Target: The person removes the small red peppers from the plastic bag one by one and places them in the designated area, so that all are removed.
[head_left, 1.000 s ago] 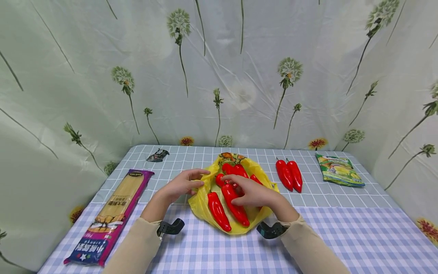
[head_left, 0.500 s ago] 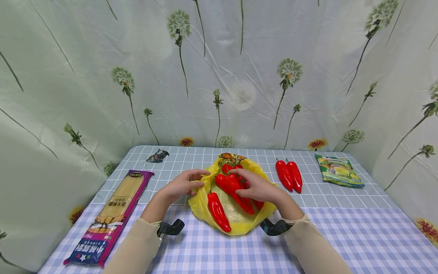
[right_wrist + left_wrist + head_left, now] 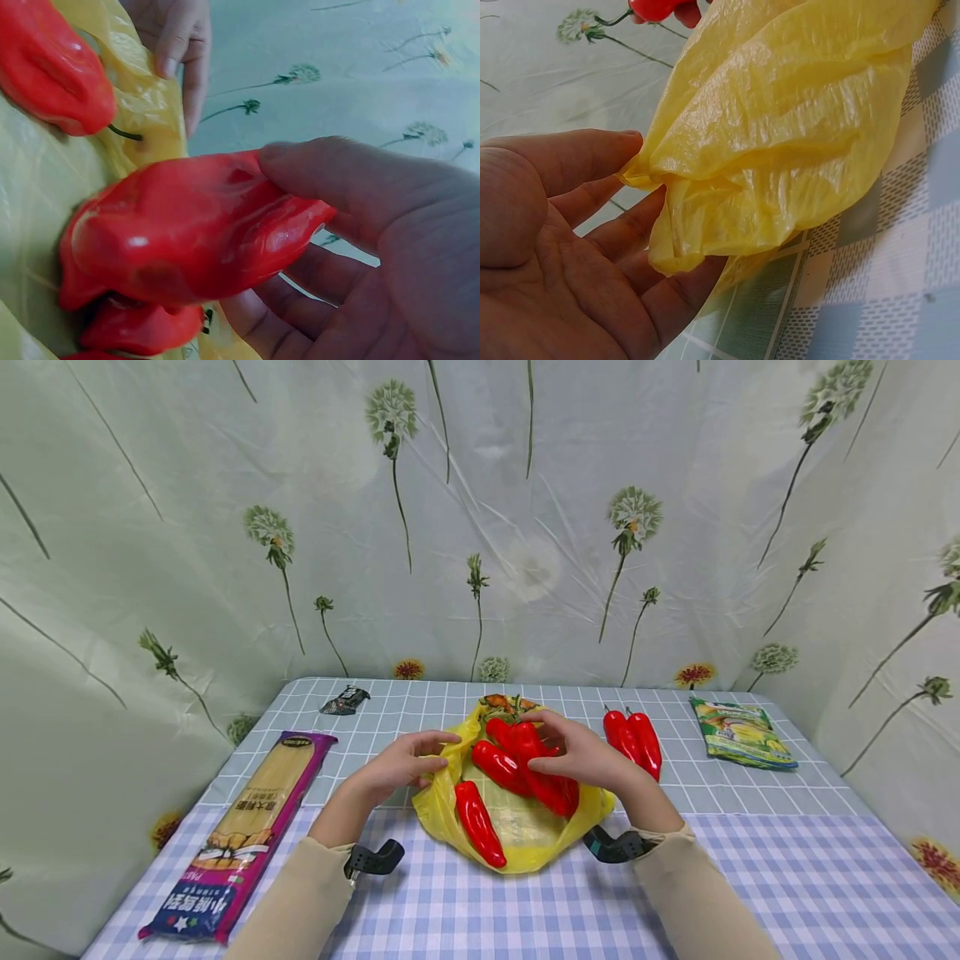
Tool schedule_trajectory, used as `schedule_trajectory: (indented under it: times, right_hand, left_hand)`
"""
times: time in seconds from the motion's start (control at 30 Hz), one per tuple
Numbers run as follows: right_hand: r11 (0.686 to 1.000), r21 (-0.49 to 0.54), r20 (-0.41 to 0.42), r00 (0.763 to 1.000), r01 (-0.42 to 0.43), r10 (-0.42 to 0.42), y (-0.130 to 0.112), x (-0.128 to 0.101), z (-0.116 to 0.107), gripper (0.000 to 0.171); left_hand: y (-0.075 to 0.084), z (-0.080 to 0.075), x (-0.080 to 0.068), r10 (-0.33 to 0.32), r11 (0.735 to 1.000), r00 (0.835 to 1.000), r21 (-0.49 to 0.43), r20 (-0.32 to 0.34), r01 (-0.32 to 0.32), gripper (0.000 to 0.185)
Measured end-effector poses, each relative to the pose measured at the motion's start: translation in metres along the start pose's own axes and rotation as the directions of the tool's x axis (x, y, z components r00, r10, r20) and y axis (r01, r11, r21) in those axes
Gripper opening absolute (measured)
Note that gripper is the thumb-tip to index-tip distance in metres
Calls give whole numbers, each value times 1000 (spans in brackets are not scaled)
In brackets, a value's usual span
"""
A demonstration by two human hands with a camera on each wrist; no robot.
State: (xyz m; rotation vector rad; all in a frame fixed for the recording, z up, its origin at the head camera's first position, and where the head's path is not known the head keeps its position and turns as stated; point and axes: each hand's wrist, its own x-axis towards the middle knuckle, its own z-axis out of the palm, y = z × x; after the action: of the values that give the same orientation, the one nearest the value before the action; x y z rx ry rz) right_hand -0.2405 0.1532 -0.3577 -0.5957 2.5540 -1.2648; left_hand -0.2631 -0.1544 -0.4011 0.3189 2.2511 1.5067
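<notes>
On the left the picture has not altered: the left hand [image 3: 397, 766] holds the same spot at the near-left rim of the yellow bag [image 3: 517, 827], thumb and fingers pinching a fold of the thin plastic (the left wrist view shows the film gathered between them [image 3: 634, 176]). The change is further right. Over the last second the right hand [image 3: 592, 756] has lifted and moved back and to the right, from low over the bag's middle to above its far-right edge, and the red pepper [image 3: 551, 781] it grips has come along, thumb on top and fingers curled beneath [image 3: 187, 232]. That reads as a pepper being drawn out of the bag, toward the two loose peppers [image 3: 633, 742] lying on the bench [image 3: 750, 877] just beyond. The held pepper is glossy, smooth and tapering, slightly dimpled near its broad end; it hangs over the bag's opening, close to other peppers inside, while one more lies alone at the front [image 3: 477, 812].
</notes>
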Motion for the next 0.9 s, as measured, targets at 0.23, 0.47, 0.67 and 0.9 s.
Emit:
schedule_trajectory:
  times: [0.23,0.47,0.67,0.9]
  right_hand:
    - [1000,18,-37,999,-3,4,6,-3,-12,63]
    - [1000,18,-85,996,-24,26,11,-7,-27,64]
    - [997,52,-114,992,-53,59,14,-12,-38,69]
    - [996,63,-165,984,-56,66,20,-15,-48,73]
  left_hand:
    - [-1,0,1,-4,1000,1000,-6,3,4,41]
    - [-1,0,1,1,1000,1000,-9,6,-1,41]
    - [0,1,0,13,1000,1000,-17,19,-13,40]
    - [0,2,-1,7,1000,1000,-6,14,-6,40]
